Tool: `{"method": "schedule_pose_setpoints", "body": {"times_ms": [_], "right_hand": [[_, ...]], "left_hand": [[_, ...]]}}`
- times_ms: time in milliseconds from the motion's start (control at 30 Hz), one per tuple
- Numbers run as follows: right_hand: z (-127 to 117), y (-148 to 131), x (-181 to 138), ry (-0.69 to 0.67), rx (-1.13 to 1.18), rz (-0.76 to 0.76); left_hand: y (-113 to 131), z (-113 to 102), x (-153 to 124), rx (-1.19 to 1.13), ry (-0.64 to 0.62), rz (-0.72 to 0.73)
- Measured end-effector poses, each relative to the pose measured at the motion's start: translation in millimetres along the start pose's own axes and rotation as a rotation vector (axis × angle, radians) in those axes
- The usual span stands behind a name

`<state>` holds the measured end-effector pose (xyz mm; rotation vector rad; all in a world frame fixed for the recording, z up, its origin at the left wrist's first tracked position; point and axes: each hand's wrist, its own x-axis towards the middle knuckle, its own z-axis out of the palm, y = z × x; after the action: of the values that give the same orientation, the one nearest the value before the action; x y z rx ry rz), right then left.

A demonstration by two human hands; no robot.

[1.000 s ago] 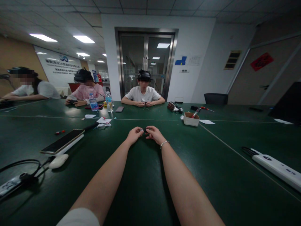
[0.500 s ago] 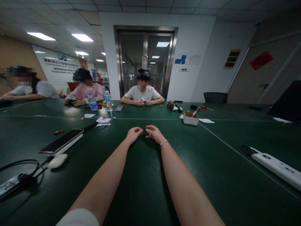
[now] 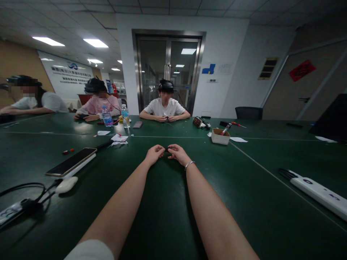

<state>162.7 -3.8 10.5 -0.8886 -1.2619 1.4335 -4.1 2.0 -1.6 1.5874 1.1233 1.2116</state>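
Both arms reach forward over the dark green table (image 3: 165, 202). Between my fingertips is a small black object (image 3: 166, 149), too small to tell its kind. My left hand (image 3: 154, 154) pinches it from the left side. From the right, my right hand (image 3: 178, 153), with a silver bracelet (image 3: 189, 165) at the wrist, closes thumb and finger on it. The fingers cover much of the object.
To the left lie a phone (image 3: 72, 161), a white rounded case (image 3: 66, 184) and a cabled power strip (image 3: 12, 213). A small box (image 3: 220, 137) stands ahead right; another power strip (image 3: 320, 191) lies right. Across the table sit a person (image 3: 164, 106) and others, near bottles (image 3: 125, 116).
Almost nothing differs. My left fingers have shifted very slightly, and both hands keep the small black object in the same place.
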Motion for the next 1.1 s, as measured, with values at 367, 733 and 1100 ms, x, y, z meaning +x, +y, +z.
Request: {"method": "schedule_pose_setpoints", "body": {"times_ms": [367,733,1100], "right_hand": [[-2.7,2.2,1.1,-0.028,-0.010,-0.022],[-6.0,7.1,4.8,-0.059,-0.006,-0.039],[-5.3,6.6,4.1,-0.072,-0.014,-0.030]], "left_hand": [[3.1,-1.5,-1.2,-0.004,-0.028,-0.013],[8.0,-0.3,-1.6,0.008,-0.032,-0.067],[9.6,-2.4,-1.9,0.053,-0.052,-0.070]]}}
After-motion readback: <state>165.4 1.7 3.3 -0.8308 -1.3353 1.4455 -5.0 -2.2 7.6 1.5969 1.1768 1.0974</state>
